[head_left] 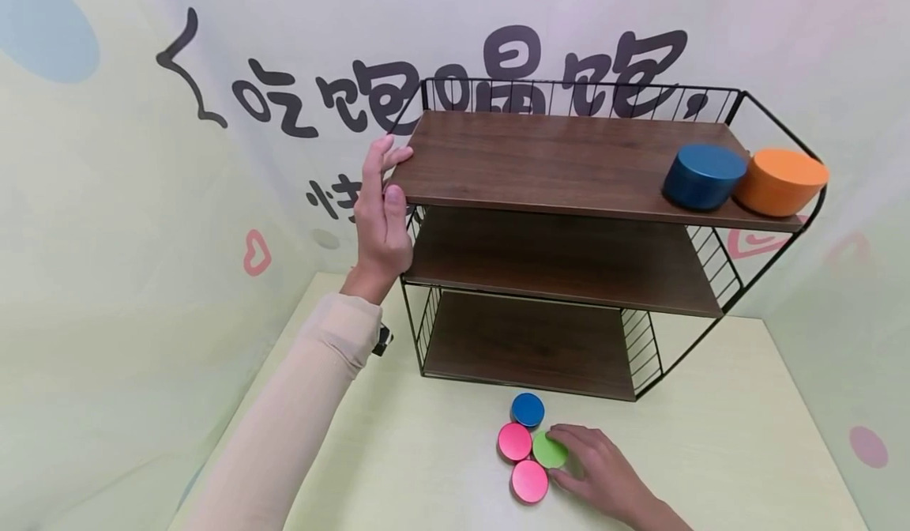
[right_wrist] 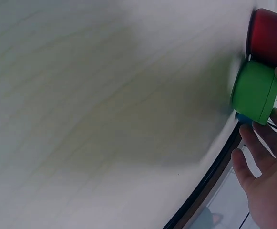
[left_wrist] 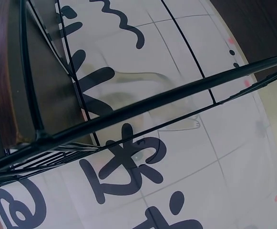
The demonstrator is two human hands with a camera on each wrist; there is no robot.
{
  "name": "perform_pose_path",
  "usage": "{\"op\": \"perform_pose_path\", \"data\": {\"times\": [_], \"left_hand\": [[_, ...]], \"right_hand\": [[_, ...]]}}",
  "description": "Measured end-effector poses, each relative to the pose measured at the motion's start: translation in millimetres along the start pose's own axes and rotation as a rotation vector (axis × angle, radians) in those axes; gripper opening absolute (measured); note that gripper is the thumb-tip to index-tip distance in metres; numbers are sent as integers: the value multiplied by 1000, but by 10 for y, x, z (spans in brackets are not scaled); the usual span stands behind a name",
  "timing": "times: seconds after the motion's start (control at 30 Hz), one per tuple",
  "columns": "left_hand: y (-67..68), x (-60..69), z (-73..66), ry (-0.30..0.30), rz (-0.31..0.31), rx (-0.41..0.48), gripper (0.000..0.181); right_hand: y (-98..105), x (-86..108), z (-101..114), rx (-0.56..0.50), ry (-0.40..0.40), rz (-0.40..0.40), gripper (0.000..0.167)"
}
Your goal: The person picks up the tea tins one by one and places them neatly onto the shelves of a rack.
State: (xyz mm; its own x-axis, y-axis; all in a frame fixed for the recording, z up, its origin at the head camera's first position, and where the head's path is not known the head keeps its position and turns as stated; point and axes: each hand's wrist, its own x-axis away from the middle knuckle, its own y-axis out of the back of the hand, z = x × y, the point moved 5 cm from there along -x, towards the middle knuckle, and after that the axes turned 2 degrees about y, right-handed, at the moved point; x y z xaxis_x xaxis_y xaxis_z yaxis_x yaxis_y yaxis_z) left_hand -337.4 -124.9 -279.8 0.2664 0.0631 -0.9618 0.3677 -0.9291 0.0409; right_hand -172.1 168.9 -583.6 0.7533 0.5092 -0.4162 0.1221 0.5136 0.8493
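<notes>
A dark wood-board rack [head_left: 533,160] with a black wire frame stands on the pale table, three boards high. My left hand [head_left: 384,223] rests against its left side near the top board, fingers extended and thumb pointing up. In the left wrist view the rack's black wire bars [left_wrist: 152,102] show, with only a sliver of the hand. Low in the head view, my right hand [head_left: 600,468] pinches a round green tin [right_wrist: 255,90] between thumb and fingers. Two pink tins [head_left: 529,481] and a small blue tin [head_left: 528,409] stand clustered beside it.
On the right end of the top board sit a larger blue tin [head_left: 704,175] and an orange tin [head_left: 780,182], side by side. A printed cloth [head_left: 306,41] with dark lettering hangs behind the rack. Pale cloth walls flank the table [head_left: 746,428].
</notes>
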Motion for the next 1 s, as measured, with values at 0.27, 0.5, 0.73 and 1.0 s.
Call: {"op": "perform_pose_path", "data": {"times": [0.27, 0.5, 0.73, 1.0], "left_hand": [[2, 2, 8, 0, -2, -1, 58], [-1, 5, 15, 0, 0, 2, 56], [4, -2, 8, -4, -2, 10, 53], [9, 1, 4, 1, 4, 12, 47]], "right_hand": [[-21, -8, 6, -39, -32, -1, 50], [-47, 19, 7, -33, -57, -18, 52], [-52, 34, 10, -13, -53, -35, 53], [62, 6, 35, 15, 57, -73, 51]]}}
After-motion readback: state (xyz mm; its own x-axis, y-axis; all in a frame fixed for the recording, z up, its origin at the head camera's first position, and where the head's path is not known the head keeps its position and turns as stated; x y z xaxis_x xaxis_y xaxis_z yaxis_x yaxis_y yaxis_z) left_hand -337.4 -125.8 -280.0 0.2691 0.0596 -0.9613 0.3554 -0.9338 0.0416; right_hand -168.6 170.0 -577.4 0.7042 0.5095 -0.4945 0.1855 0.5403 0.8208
